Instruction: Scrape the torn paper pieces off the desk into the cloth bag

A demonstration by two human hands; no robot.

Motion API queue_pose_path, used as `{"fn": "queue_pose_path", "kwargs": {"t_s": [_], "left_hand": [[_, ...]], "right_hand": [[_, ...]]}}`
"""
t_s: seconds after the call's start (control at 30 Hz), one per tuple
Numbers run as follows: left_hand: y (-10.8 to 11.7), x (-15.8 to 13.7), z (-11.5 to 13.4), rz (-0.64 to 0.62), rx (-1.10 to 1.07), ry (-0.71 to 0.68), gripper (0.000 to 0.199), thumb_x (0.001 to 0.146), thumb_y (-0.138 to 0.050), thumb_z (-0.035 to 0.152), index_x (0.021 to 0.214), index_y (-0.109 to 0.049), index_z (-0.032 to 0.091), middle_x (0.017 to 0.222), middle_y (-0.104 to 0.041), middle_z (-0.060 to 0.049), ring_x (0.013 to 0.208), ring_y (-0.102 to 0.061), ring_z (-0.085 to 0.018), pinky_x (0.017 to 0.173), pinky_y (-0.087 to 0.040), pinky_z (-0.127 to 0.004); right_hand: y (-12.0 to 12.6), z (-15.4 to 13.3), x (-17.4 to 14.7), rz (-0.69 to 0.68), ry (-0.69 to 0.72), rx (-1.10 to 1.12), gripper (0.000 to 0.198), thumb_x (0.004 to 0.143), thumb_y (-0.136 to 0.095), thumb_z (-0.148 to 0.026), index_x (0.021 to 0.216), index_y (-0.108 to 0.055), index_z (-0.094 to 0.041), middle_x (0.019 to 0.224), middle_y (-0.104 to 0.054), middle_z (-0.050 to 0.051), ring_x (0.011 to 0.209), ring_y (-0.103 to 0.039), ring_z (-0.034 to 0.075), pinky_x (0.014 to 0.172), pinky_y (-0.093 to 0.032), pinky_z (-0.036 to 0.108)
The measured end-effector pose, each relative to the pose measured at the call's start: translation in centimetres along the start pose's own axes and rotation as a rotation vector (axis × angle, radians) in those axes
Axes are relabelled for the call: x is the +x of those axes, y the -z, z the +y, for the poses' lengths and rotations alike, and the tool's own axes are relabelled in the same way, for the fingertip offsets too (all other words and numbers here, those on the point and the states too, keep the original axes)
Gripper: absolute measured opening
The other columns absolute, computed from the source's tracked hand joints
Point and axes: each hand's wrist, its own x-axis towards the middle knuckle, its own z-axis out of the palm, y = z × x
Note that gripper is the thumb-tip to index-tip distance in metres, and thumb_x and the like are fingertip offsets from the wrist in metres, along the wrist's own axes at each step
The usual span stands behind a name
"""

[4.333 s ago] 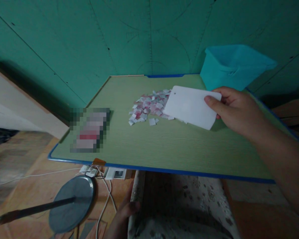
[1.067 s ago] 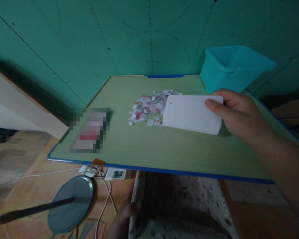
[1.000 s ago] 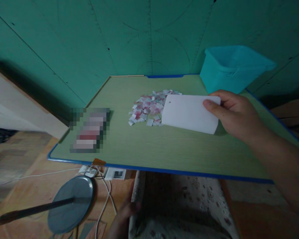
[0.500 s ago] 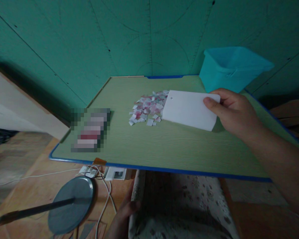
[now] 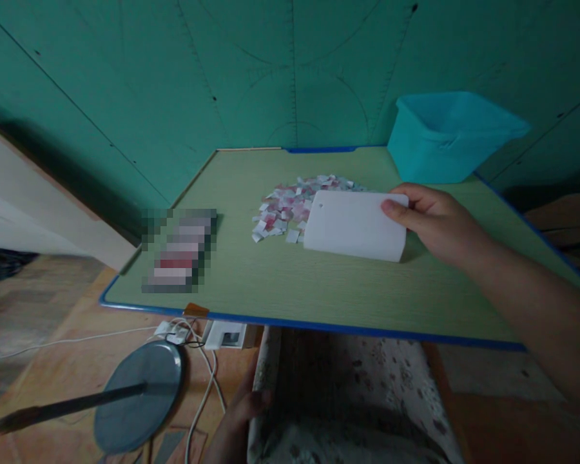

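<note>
My right hand [image 5: 432,216] is closed on a thin white plastic scraper [image 5: 357,225], thumb on its upper face and the fingers behind its right end. A small hole shows near the scraper's far left corner. It is tilted over the right part of a pile of small paper scraps [image 5: 283,203], white, pinkish and pale blue, and hides some of them. Whether its lower edge touches the table is unclear. Low in the view, my left hand [image 5: 241,412] is in shadow beside flower-patterned cloth [image 5: 391,374]; most of its fingers are hidden.
The pale green table [image 5: 270,283] has a blue edge. A turquoise bin [image 5: 439,148] stands at its back right corner, against the green wall [image 5: 251,64]. A pixelated dark-edged object [image 5: 178,251] lies left. Below are cables [image 5: 210,380] and a round stand base [image 5: 140,399].
My right hand has brought the scraper left and toward me. Scraps behind its far edge now show, while more at the pile's near right are covered. My left hand stays put.
</note>
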Motion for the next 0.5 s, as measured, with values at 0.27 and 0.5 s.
{"fn": "queue_pose_path", "kwargs": {"t_s": [0.27, 0.5], "left_hand": [[0.4, 0.0, 0.3, -0.035, 0.021, 0.022, 0.082, 0.043, -0.077, 0.019, 0.121, -0.054, 0.021, 0.062, -0.073, -0.001, 0.088, -0.066, -0.033, 0.078, -0.051, -0.04], [0.8, 0.1, 0.0, 0.005, -0.062, -0.003, 0.106, 0.04, -0.08, 0.012, 0.136, -0.036, 0.019, 0.057, -0.072, 0.002, 0.079, -0.068, -0.03, 0.068, -0.054, -0.033]], "right_hand": [[0.8, 0.7, 0.2, 0.05, 0.038, 0.031, 0.017, 0.076, -0.059, -0.035, 0.074, -0.056, -0.018, 0.06, -0.051, -0.004, 0.053, -0.043, 0.007, 0.048, -0.029, 0.021], [1.4, 0.6, 0.7, 0.104, 0.037, 0.085, 0.014, 0.075, -0.058, -0.031, 0.073, -0.055, -0.018, 0.061, -0.052, -0.003, 0.053, -0.044, 0.007, 0.049, -0.03, 0.021]]}}
